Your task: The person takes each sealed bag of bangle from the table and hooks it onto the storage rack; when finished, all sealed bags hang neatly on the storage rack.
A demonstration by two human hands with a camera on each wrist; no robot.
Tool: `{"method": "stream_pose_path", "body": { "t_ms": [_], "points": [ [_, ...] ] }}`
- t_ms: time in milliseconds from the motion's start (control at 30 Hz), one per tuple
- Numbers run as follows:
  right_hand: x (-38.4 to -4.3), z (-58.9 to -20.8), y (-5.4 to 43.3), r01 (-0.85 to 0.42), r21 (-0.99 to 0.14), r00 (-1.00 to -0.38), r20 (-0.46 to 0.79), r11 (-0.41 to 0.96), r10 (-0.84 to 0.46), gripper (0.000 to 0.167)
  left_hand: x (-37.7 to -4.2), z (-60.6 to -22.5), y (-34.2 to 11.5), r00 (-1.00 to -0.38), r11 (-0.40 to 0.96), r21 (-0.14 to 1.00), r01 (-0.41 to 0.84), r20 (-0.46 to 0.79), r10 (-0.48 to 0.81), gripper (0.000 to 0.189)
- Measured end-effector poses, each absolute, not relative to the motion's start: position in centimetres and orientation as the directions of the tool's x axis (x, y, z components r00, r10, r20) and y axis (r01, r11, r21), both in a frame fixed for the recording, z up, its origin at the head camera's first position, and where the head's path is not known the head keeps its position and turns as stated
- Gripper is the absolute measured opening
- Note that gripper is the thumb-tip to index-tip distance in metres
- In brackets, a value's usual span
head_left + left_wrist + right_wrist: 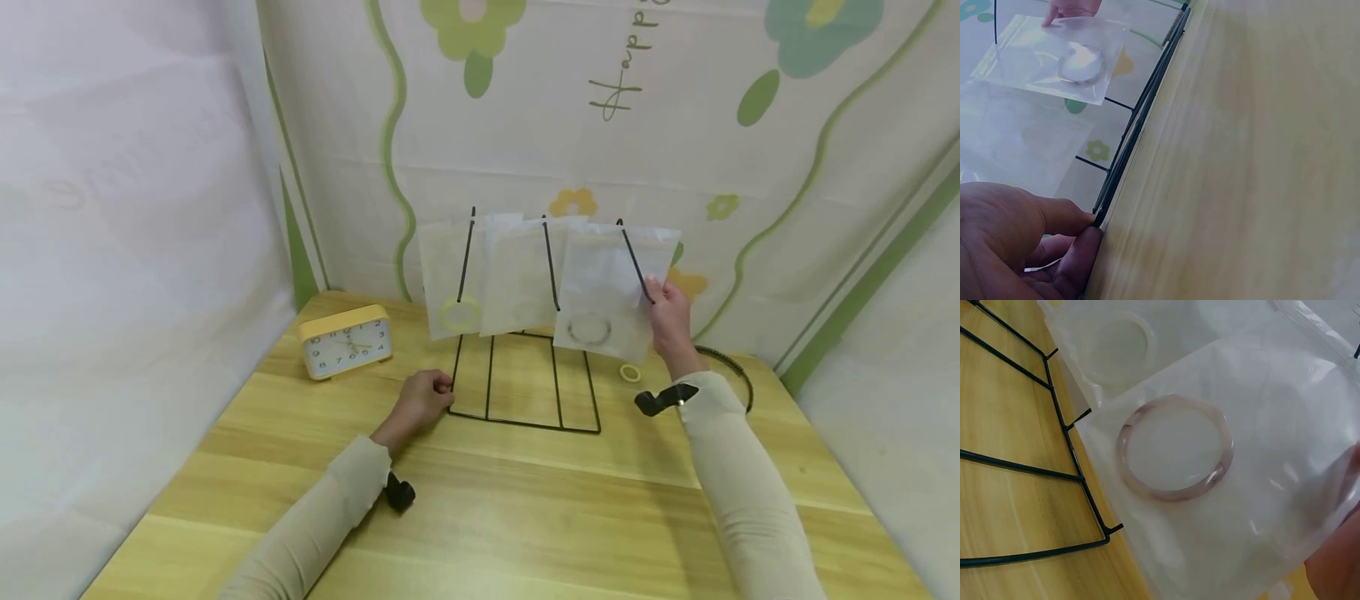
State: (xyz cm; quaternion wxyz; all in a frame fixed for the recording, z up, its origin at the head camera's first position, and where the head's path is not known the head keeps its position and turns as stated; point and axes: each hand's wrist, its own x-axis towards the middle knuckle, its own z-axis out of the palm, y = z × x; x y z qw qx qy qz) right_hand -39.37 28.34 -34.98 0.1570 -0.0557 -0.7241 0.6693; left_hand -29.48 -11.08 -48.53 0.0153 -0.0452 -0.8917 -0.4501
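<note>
A black wire rack [525, 422] stands on the wooden table, with three hooks rising from it. My left hand [422, 398] pinches the rack's front left corner; in the left wrist view, thumb and finger [1072, 215] close on the wire. Three clear plastic bags hang side by side on the hooks. My right hand [670, 315] holds the right edge of the rightmost bag [600, 275], near its hook's tip. Inside that bag lies a pale bangle with purplish-brown patches [1172, 495]. The middle bag [520, 279] holds a whitish bangle [1150, 344], and the left bag [442, 258] a yellow-green one [442, 315].
A yellow alarm clock [347, 340] stands at the table's left. Right of the rack lies a small pale yellow ring [629, 373]. A dark coiled cord [731, 364] is behind my right forearm. Printed cloth [525, 150] hangs behind the table, with plain white cloth at the sides.
</note>
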Motion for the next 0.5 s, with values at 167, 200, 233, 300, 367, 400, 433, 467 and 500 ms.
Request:
{"method": "stream_pose_path", "body": {
  "t_ms": [167,200,233,300,367,400,433,467,500],
  "points": [
    [-39.1,-36.0,29.1,-0.196,-0.963,-0.92,0.246,0.187,0.305,0.018,-29.5,-48.3,-10.8,-0.996,0.574,0.814,0.091,0.066,0.063,0.022],
    [-39.0,-36.4,29.4,-0.203,-0.96,-0.919,0.254,0.191,0.302,0.015,-29.5,-48.3,-10.8,-0.996,0.572,0.816,0.09,0.064,0.064,0.022],
    [-38.8,-36.7,29.6,-0.207,-0.958,-0.917,0.26,0.198,0.301,0.013,-29.5,-48.3,-10.8,-0.996,0.571,0.816,0.09,0.064,0.066,0.022],
    [-38.3,-37.6,30.0,-0.223,-0.956,-0.917,0.272,0.192,0.292,0.015,-29.5,-48.4,-11.0,-0.996,0.564,0.821,0.09,0.061,0.072,0.022],
    [-37.6,-38.5,30.2,-0.22,-0.955,-0.917,0.272,0.199,0.292,0.027,-29.6,-48.4,-11.3,-0.996,0.542,0.837,0.078,0.044,0.075,0.022],
    [-37.1,-38.9,30.3,-0.211,-0.952,-0.915,0.273,0.223,0.296,0.033,-29.6,-48.4,-11.5,-0.996,0.523,0.85,0.069,0.031,0.081,0.021],
    [-36.5,-39.4,30.3,-0.211,-0.943,-0.912,0.284,0.256,0.295,0.039,-29.6,-48.4,-11.7,-0.996,0.502,0.863,0.057,0.015,0.087,0.022],
    [-35.9,-39.9,30.3,-0.211,-0.93,-0.91,0.299,0.302,0.286,0.044,-29.7,-48.4,-11.9,-0.996,0.478,0.877,0.042,-0.002,0.091,0.024],
    [-35.3,-40.3,30.3,-0.208,-0.914,-0.912,0.31,0.349,0.268,0.046,-29.8,-48.3,-12.1,-0.995,0.457,0.889,0.03,-0.017,0.097,0.027]
  ]
}}
